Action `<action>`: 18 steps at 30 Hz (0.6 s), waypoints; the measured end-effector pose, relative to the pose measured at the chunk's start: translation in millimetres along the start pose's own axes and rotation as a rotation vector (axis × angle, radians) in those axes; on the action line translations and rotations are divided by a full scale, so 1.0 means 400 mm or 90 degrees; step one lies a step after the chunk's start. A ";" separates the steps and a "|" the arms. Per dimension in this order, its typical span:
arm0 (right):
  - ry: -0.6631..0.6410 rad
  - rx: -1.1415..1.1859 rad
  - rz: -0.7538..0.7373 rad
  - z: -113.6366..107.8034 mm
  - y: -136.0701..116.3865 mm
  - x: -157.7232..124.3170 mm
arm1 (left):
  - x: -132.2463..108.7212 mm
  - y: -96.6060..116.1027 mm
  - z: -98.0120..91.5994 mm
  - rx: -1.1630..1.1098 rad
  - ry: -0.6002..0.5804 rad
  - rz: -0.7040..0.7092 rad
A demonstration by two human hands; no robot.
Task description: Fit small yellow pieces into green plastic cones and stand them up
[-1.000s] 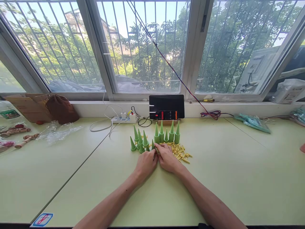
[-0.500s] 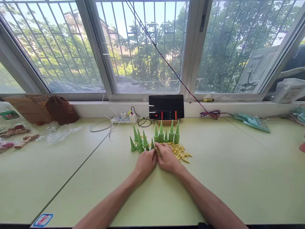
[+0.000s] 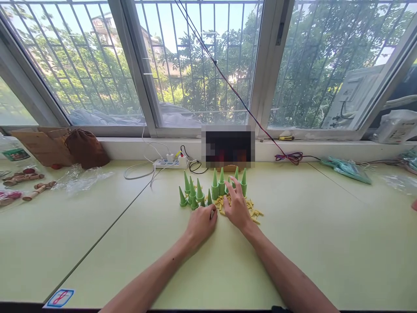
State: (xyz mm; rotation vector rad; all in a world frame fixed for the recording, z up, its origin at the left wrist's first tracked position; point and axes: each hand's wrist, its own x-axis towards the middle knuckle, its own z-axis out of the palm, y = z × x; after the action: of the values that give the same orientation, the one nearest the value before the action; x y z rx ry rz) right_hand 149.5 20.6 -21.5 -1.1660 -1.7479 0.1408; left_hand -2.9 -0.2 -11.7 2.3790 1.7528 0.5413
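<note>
My left hand (image 3: 201, 224) rests low on the table with its fingers curled, close in front of the left group of green cone-topped pieces (image 3: 192, 193). What its fingers hold, if anything, is hidden. Over a scattered pile of small yellow pegs (image 3: 255, 214) is my right hand (image 3: 237, 206), fingers spread and nothing visible between them. Its fingertips reach toward the right-hand row of green cone-topped pieces (image 3: 215, 187) and cover part of that row.
Behind the cones stands a dark, pixelated screen (image 3: 228, 145). A power strip (image 3: 171, 163) with cables lies to its left. Farther left are a brown drawstring bag (image 3: 87, 149) and clear plastic wrap (image 3: 78, 178). A green plastic packet (image 3: 347, 169) lies at right.
My right hand has moved away from my left hand, forward and to the right, and its fingers have spread. My left hand stays nearly in place. The view has shifted slightly.
</note>
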 end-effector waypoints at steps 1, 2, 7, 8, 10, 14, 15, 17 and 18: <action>-0.014 -0.006 -0.001 -0.004 0.002 0.003 | 0.000 0.001 -0.001 -0.002 0.001 0.000; -0.027 -0.010 -0.002 -0.006 0.005 0.006 | 0.000 0.002 -0.001 -0.004 0.001 0.002; -0.092 -0.020 0.013 -0.011 0.024 0.020 | 0.000 0.003 -0.001 -0.009 -0.002 0.007; -0.102 -0.021 0.016 -0.011 0.027 0.023 | 0.000 0.003 0.000 -0.009 0.000 0.009; -0.115 -0.027 0.020 -0.013 0.033 0.027 | 0.000 0.002 0.003 -0.012 0.005 0.016; -0.126 -0.042 0.030 -0.014 0.036 0.034 | -0.001 0.001 0.004 -0.026 0.006 0.026; -0.128 -0.042 0.030 -0.013 0.036 0.035 | -0.001 0.002 0.004 -0.029 0.006 0.027; -0.132 -0.037 0.027 -0.011 0.038 0.038 | -0.001 0.002 0.002 -0.034 0.006 0.027; -0.134 -0.034 0.026 -0.009 0.040 0.039 | 0.000 0.002 0.001 -0.037 0.006 0.028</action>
State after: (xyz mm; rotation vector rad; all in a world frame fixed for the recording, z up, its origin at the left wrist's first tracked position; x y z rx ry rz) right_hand 161.7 39.3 -18.3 -1.2639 -1.9213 0.2512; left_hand -2.0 -0.6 -12.0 2.3838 1.6687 0.6021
